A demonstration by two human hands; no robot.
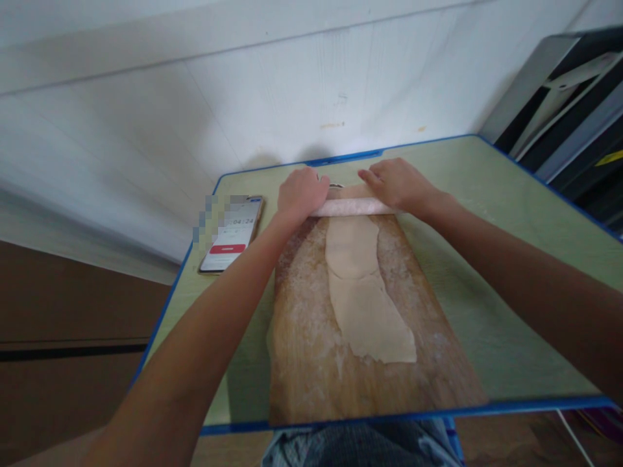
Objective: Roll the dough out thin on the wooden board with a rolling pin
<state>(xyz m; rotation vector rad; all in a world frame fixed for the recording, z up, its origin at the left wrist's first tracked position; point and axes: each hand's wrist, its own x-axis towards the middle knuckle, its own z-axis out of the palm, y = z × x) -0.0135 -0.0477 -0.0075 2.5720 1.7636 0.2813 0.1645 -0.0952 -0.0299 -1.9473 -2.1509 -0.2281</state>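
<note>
A pale, flour-dusted rolling pin (354,207) lies crosswise near the far end of a wooden board (304,350). My left hand (302,191) is closed on its left end, and my right hand (402,185) on its right end; both hands hide the pin's tips. Under the pin runs a long, thin sheet of dough (370,305), with a curved crease across its middle and a ragged near edge. A bit of dough also shows beyond the pin, between my hands.
Left of the board, a phone (228,250) lies on the pale green table (491,305) with a timer on its screen. A white wall (292,110) rises behind the table's blue edge. Dark panels and a metal bracket (559,97) stand at the back right.
</note>
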